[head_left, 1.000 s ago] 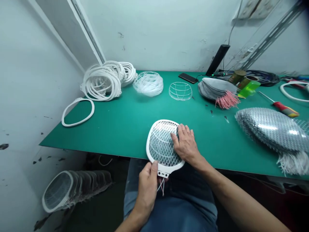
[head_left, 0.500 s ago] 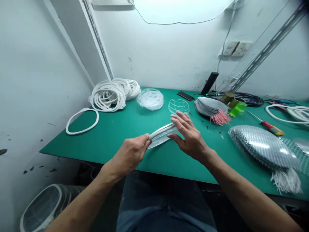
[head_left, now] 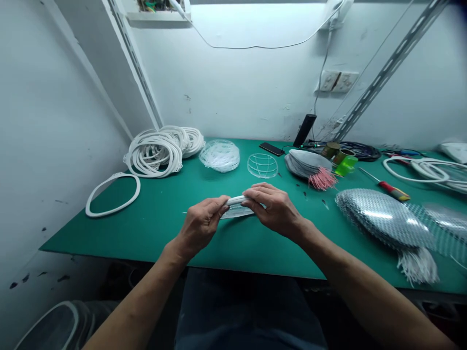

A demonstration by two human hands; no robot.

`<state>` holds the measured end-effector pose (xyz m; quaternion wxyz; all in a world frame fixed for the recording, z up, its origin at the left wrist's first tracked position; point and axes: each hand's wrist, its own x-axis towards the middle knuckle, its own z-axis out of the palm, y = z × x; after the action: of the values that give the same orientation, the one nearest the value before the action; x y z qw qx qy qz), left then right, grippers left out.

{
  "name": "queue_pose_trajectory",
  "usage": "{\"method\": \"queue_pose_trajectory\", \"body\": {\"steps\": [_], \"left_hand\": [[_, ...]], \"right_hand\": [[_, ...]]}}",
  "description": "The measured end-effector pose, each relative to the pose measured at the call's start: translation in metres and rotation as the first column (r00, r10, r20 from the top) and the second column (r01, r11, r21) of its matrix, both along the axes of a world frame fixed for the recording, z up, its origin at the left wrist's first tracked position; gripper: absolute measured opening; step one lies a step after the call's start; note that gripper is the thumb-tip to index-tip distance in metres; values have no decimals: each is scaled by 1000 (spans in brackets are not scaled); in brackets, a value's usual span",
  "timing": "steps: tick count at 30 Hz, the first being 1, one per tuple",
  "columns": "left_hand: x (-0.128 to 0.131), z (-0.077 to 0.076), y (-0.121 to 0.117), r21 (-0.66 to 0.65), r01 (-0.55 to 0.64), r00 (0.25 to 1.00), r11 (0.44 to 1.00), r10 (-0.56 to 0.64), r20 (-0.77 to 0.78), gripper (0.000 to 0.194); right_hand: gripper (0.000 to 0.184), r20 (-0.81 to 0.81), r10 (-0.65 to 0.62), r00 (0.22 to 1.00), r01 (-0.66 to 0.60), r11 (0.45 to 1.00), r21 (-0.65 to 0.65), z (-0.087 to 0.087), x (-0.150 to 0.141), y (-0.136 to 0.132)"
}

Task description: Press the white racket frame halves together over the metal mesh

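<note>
Over the green tabletop, a white oval frame (head_left: 236,200) is held nearly edge-on, with clear mesh (head_left: 237,211) showing beneath its rim. My left hand (head_left: 204,221) pinches the rim's left part between thumb and fingers. On the right part of the rim, my right hand (head_left: 269,204) is closed, thumb below and fingers above. The palms and the frame's far side are hidden. Just beyond the hands lies a single wire grid (head_left: 262,166), near a stack of similar wire grids (head_left: 220,155).
White oval rings (head_left: 156,153) are piled at the back left; one loose ring (head_left: 113,194) lies before them. On the right are grey oval pads (head_left: 308,164), a stack of clear mesh ovals (head_left: 383,216), a screwdriver (head_left: 393,190) and a phone (head_left: 272,148). Finished-looking frames (head_left: 51,328) stand below left.
My right hand has gone from spread fingers to gripping the rim, nearer to my left hand. The frame has turned from slanted to nearly level. The camera view has shifted slightly.
</note>
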<state>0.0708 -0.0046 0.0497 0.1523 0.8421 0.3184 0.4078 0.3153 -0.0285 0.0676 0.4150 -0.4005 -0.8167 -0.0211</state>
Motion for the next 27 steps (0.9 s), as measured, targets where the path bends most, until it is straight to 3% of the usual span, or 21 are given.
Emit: {"method": "queue_pose_trajectory", "body": {"steps": [3, 6, 9, 13, 16, 21, 27], "left_hand": [[-10, 0, 5, -88, -29, 999, 996, 31, 21, 33], [-17, -1, 8, -100, -63, 998, 993, 64, 3, 34], [-9, 2, 9, 27, -47, 997, 999, 49, -57, 34], [20, 14, 12, 221, 114, 979, 969, -72, -189, 35], [36, 20, 17, 284, 175, 964, 943, -105, -246, 34], [38, 25, 22, 182, 206, 951, 962, -153, -268, 30], [39, 32, 26, 41, 164, 966, 986, -151, -210, 25]], "right_hand": [[25, -75, -45, 996, 42, 998, -50, -3, 16, 2], [22, -150, -74, 986, 61, 994, -95, -10, 28, 0], [20, -161, -47, 986, 36, 997, -65, -15, 27, 0], [22, -74, 4, 997, -6, 1000, -28, -14, 17, 3], [25, -1, 3, 1000, -3, 1000, -21, -13, 13, 4], [19, 64, -14, 998, 14, 1000, 3, -12, 13, 7], [17, 30, 25, 999, -24, 999, -21, -7, 11, 11]]}}
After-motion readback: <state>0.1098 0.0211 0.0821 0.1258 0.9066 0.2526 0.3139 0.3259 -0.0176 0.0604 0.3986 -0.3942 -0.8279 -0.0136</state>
